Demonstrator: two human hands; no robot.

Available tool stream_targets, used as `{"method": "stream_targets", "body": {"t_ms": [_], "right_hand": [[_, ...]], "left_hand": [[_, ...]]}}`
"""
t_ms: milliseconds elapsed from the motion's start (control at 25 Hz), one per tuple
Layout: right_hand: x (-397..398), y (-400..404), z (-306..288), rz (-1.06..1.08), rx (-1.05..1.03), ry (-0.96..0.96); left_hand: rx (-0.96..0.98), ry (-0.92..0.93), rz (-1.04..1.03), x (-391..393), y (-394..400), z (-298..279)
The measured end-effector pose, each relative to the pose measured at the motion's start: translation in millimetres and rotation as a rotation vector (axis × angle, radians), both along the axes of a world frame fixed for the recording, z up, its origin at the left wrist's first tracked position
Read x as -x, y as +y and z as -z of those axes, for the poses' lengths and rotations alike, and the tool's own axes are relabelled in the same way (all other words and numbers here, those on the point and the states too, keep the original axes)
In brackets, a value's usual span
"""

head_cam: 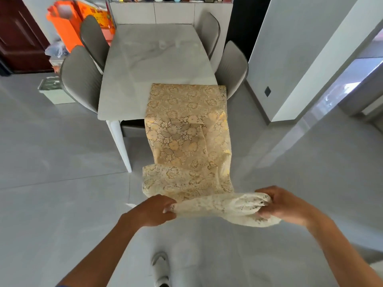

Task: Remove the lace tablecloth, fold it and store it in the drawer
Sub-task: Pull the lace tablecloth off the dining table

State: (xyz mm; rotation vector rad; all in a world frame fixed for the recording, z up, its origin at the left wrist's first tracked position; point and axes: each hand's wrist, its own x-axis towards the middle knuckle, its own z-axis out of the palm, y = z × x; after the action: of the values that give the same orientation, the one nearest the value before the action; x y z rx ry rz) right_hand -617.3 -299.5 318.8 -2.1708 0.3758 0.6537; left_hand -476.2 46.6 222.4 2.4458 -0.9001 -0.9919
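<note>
Grey floor tiles spread around a pale marble table with grey chairs along both sides. From my remote seat I see the lace tablecloth, folded into a long strip, lying partly on the table's near right corner and hanging over its edge toward me. My left hand pinches the near end at one side; my right hand grips the bunched lace at the other.

orange bag with blurred print, red-and-yellow box characters too blurred to read
</note>
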Motion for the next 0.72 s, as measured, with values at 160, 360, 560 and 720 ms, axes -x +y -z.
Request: {"method": "stream_targets", "body": {"t_ms": [160,360,560,720], "right_hand": [[79,-27,54,-0.249,0.159,0.509],[109,-26,71,-0.280,0.279,0.460],[81,54,35,-0.189,-0.296,-0.166],[53,57,-3,0.104,-0.492,-0.450]], "left_hand": [[-0.108,0.328,0.041,76,-28,10],[-0.035,0.424,0.075,117,-53,-34],[0.183,0.118,0.161,117,-117,-102],[0.451,0.013,-0.118,94,-121,-135]]}}
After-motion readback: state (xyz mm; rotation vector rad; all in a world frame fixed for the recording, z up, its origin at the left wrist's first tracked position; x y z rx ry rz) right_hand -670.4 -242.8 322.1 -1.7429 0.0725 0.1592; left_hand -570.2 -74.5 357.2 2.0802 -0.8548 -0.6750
